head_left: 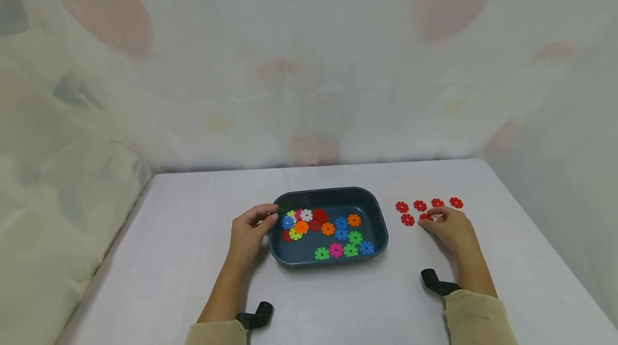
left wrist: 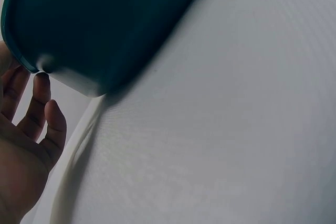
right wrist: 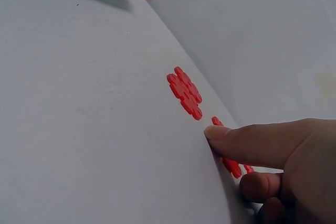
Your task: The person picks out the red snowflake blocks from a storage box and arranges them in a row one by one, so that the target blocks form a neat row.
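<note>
My left hand [head_left: 248,232] grips the left end of a dark teal tray [head_left: 376,216], thumb and fingers at its rim. From below, the left wrist view has the fingertips against the outer wall of the tray [left wrist: 105,24]. My right hand [head_left: 451,227] is to the right, thumb and forefinger around a red notched disc [head_left: 426,217] at the table surface. In the right wrist view the thumb of this hand [right wrist: 294,156] lies low over the table and partly hides the red discs behind it.
Notched discs in several colours, such as an orange disc [head_left: 354,220] and a blue disc [head_left: 367,248], lie in the tray. Other red discs [head_left: 407,219] lie in two rows on the white table [head_left: 338,302]. Patterned cloth [head_left: 309,66] hangs behind the table.
</note>
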Demonstrator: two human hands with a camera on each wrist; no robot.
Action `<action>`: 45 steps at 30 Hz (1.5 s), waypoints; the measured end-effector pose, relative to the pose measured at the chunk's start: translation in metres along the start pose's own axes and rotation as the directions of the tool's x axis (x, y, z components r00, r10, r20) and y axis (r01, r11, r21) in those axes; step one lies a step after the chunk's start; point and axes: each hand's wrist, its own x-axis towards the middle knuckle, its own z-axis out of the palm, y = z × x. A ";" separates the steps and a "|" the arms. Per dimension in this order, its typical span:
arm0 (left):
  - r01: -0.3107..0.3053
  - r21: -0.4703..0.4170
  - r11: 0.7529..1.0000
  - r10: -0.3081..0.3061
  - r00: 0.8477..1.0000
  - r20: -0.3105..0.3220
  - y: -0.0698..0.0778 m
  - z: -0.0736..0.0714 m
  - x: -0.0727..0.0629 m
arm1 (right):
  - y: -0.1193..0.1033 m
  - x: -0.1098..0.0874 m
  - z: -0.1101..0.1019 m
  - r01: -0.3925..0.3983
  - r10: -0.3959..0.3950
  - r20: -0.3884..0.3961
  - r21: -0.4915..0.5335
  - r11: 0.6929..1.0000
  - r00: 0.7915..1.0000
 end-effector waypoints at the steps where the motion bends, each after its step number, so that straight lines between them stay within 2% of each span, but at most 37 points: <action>1: -0.002 -0.004 1.000 0.002 1.000 -0.003 0.001 0.000 0.000 | -0.001 0.000 0.000 0.001 -0.001 -0.002 0.001 1.000 1.000; 12: -0.014 -0.037 0.999 0.015 1.000 0.010 -0.001 0.002 -0.003 | 0.002 -0.001 0.001 0.003 -0.003 -0.018 -0.023 1.000 1.000; 20: 0.000 -0.006 1.000 0.000 1.000 0.005 0.000 0.000 -0.005 | 0.008 -0.003 0.007 0.007 -0.007 0.012 -0.006 1.000 1.000; 25: -0.015 -0.009 1.000 0.015 1.000 0.009 0.001 0.001 -0.003 | 0.007 -0.001 0.005 0.027 -0.027 -0.010 -0.010 1.000 1.000; 38: -0.047 -0.016 0.999 0.047 0.999 0.010 0.004 0.003 -0.004 | 0.006 0.002 0.001 0.008 -0.007 -0.018 0.013 1.000 1.000; 42: -0.039 -0.004 0.999 0.039 0.999 0.017 0.000 0.004 -0.002 | -0.008 -0.002 0.001 0.016 -0.011 -0.072 0.078 0.997 0.997; 45: -0.038 -0.001 0.999 0.038 0.999 0.004 -0.013 0.004 0.002 | -0.033 -0.012 0.004 0.100 -0.081 -0.142 0.137 0.985 0.987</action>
